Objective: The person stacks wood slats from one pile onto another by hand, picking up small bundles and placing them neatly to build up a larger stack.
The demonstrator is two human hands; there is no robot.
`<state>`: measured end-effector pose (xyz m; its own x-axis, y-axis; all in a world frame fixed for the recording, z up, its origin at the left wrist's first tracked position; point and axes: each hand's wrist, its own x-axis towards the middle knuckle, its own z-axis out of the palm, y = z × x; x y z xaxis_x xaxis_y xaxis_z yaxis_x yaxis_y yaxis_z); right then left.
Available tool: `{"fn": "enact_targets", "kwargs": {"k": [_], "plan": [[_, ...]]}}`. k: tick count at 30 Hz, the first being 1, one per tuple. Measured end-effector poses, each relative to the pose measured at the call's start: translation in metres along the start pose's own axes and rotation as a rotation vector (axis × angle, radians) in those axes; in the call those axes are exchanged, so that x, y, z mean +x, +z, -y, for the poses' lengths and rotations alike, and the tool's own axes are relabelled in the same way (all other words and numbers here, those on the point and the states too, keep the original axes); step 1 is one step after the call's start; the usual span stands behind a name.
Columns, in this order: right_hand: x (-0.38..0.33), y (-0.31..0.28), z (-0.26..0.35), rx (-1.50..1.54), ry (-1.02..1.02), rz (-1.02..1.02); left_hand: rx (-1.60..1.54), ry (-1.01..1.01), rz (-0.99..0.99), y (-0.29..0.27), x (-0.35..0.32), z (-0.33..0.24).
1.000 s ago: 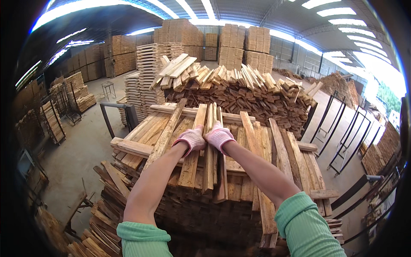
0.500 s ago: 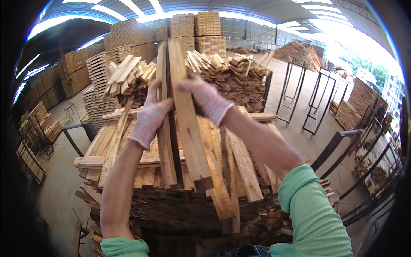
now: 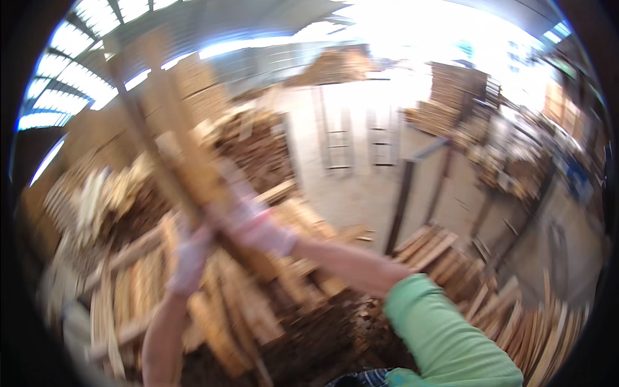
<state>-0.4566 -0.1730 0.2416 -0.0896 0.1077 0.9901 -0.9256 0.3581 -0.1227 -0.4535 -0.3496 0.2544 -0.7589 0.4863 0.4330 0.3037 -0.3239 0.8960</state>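
While blurred, both gloved hands grip planks.

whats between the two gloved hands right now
In the blurred head view, the lifted wooden planks run between the left hand and the right hand; both grip them.

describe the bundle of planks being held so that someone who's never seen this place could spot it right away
Find the big wood stack at lower left. Above it two gloved hands, the left hand and the right hand, grip a bundle of long planks. Unlike the wood lying flat below, the bundle stands lifted and tilted, its top reaching up and left toward the roof; it is motion-blurred.
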Motion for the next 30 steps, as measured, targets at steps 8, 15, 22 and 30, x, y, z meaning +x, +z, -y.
{"fn": "enact_targets", "kwargs": {"k": [8,15,22,30], "plan": [[0.060,-0.042,0.025,-0.048,0.541,0.057,-0.182,-0.117,0.164,0.010,0.093,-0.001],[0.035,-0.155,0.061,-0.035,1.028,0.182,-0.006,-0.269,0.059,0.118,0.059,0.040],[-0.008,-0.202,0.026,-0.472,1.306,0.439,0.151,-0.592,-0.115,0.138,0.038,0.067],[-0.065,-0.243,-0.023,-0.706,1.445,0.614,0.544,-0.612,-0.085,0.196,0.042,0.120]]}}
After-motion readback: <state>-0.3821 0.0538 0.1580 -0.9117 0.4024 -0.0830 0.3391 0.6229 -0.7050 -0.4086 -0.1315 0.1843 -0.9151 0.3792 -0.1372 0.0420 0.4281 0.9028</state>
